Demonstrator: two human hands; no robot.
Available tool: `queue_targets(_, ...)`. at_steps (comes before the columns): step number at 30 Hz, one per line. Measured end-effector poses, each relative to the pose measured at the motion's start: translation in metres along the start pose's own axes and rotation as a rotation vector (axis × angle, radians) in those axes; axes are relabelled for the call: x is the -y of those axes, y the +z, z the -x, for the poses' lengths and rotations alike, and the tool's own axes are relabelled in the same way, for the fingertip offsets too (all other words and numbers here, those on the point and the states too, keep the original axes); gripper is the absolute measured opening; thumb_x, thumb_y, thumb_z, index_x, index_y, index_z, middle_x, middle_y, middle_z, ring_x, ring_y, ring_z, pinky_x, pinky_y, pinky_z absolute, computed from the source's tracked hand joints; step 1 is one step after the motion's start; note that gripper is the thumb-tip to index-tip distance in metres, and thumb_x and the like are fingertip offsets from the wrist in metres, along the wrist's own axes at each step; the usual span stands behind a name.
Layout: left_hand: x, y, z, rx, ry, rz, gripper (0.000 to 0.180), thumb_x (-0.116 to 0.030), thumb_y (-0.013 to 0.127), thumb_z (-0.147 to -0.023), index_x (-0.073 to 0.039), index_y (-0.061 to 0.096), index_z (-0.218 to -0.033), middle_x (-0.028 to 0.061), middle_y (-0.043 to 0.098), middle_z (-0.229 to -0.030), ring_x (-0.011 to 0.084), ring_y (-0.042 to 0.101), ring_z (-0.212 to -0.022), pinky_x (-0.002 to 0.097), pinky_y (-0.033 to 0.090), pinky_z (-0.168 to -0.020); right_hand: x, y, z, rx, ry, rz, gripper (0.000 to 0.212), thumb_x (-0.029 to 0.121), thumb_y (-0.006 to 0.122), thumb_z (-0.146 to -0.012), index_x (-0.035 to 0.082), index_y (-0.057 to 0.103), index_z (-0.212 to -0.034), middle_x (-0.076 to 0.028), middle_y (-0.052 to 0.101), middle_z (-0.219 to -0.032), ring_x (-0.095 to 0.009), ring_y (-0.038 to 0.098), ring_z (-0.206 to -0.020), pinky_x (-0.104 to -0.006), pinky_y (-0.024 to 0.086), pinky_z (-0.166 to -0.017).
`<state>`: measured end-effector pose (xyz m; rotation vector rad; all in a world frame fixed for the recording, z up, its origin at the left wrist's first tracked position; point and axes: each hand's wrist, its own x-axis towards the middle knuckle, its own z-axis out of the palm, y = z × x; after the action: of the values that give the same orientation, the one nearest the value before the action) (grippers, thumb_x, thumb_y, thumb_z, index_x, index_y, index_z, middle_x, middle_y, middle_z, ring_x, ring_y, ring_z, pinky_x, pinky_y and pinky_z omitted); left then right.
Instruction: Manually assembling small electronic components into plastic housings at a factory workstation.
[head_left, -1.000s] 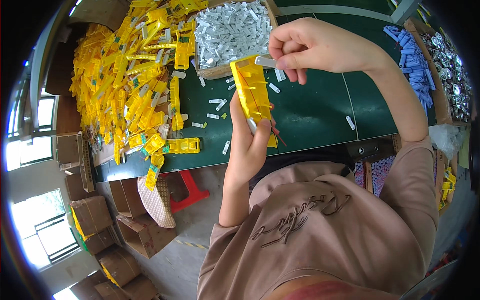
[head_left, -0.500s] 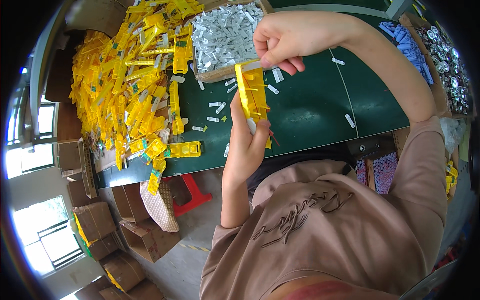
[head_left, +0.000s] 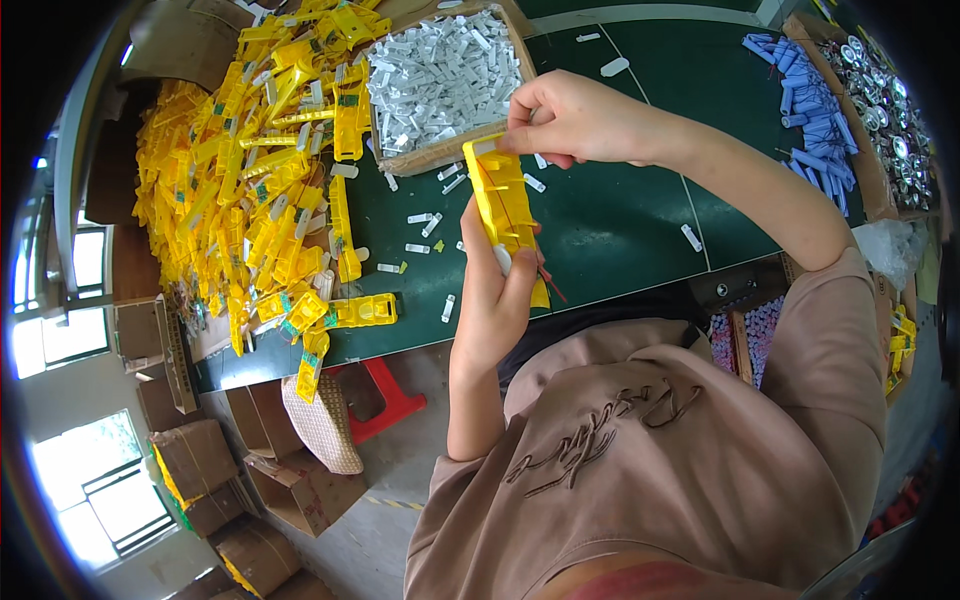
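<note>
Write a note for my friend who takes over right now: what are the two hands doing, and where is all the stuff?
Left hand: grips the long yellow plastic holder upright by its lower end.
Right hand: pinches a small white plastic piece at the holder's top end.
Stuff: more white pieces fill the cardboard box ahead; some lie loose on the green table. Big heap of yellow holders to the left.
Done: piece is at the holder's top.
Left: cannot tell whether it is fully seated.

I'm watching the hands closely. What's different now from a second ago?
The right hand slid left along the yellow plastic strip and now pinches its top end. The left hand still grips the strip's lower part. The yellow pile and box of white pieces stayed put.
</note>
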<state>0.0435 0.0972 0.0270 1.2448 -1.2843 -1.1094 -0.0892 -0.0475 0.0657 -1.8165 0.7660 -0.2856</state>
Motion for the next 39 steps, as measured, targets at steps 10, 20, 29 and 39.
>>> queue_targets(10, 0.015, 0.012, -0.005, 0.162, -0.104, 0.265, 0.053, 0.006, 0.034, -0.08, -0.003, 0.016, -0.129, 0.0131, 0.043, -0.102, 0.0154, 0.05, -0.075, 0.0278, 0.048, -0.064, -0.044, 0.004, 0.012, -0.074, -0.233, -0.207, 0.023, 0.019, 0.055, -0.083, 0.002, 0.051, -0.098, -0.002, 0.058, -0.079, -0.006, 0.053, -0.07, -0.02, 0.042, -0.06)
queue_targets(20, 0.024, 0.029, -0.029, 0.139, -0.05, 0.255, 0.05, -0.003, 0.039, -0.078, -0.004, 0.023, -0.126, 0.0139, 0.044, -0.099, 0.0177, 0.051, -0.073, 0.0305, 0.05, -0.06, -0.153, -0.096, 0.202, -0.486, 0.762, 1.158, 0.021, 0.022, 0.06, -0.073, 0.003, 0.057, -0.082, -0.015, 0.06, -0.075, -0.033, 0.059, -0.072, -0.042, 0.047, -0.061)
queue_targets(29, 0.024, 0.035, -0.033, 0.15, -0.08, 0.27, 0.05, -0.002, 0.037, -0.077, -0.004, 0.024, -0.126, 0.0135, 0.045, -0.098, 0.0178, 0.051, -0.073, 0.0311, 0.049, -0.06, -0.163, -0.06, 0.176, -0.725, 0.167, 1.011, 0.018, 0.016, 0.058, -0.078, 0.001, 0.056, -0.088, -0.01, 0.054, -0.087, -0.027, 0.055, -0.079, -0.0364, 0.044, -0.067)
queue_targets(39, 0.022, 0.025, -0.026, 0.071, -0.033, 0.267, 0.047, -0.004, 0.037, -0.077, -0.002, 0.026, -0.122, 0.0135, 0.047, -0.097, 0.0175, 0.052, -0.071, 0.0305, 0.05, -0.059, -0.128, -0.021, 0.078, -0.388, -0.29, 0.915, 0.02, 0.007, 0.057, -0.077, 0.006, 0.058, -0.097, -0.008, 0.055, -0.078, -0.023, 0.057, -0.076, -0.0307, 0.048, -0.067)
